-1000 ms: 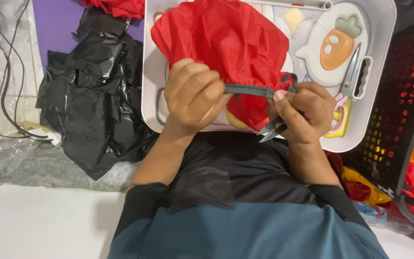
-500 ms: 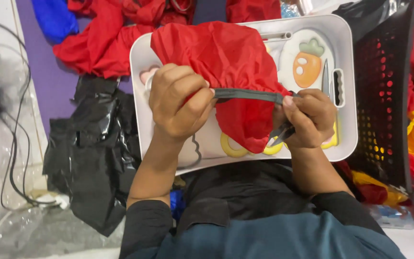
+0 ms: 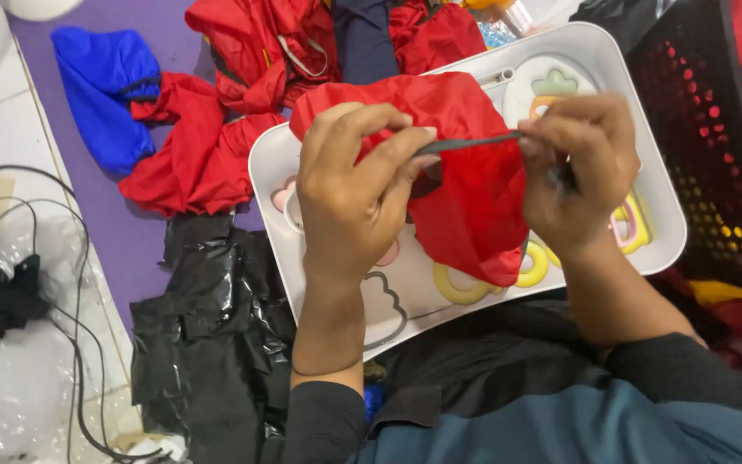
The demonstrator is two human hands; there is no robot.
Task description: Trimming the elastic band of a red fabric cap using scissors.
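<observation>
A red fabric piece (image 3: 465,180) lies over a white tray (image 3: 268,163) printed with cartoon shapes. A thin black strap (image 3: 470,142) is stretched between my hands above the fabric. My left hand (image 3: 349,189) pinches the strap's left end. My right hand (image 3: 581,172) pinches its right end and also holds a small dark tool whose shape is mostly hidden by the fingers.
Red cloth pieces (image 3: 216,129) and a blue one (image 3: 109,86) lie on a purple mat (image 3: 143,249) at the back left. Black plastic sheet (image 3: 208,335) is beside the tray. A black perforated basket (image 3: 714,146) stands at right. Cables (image 3: 62,283) run on the left.
The view has shifted, so the tray now sits higher and tilted. Both hands have risen with the strap, which is now pulled straight higher over the red fabric.
</observation>
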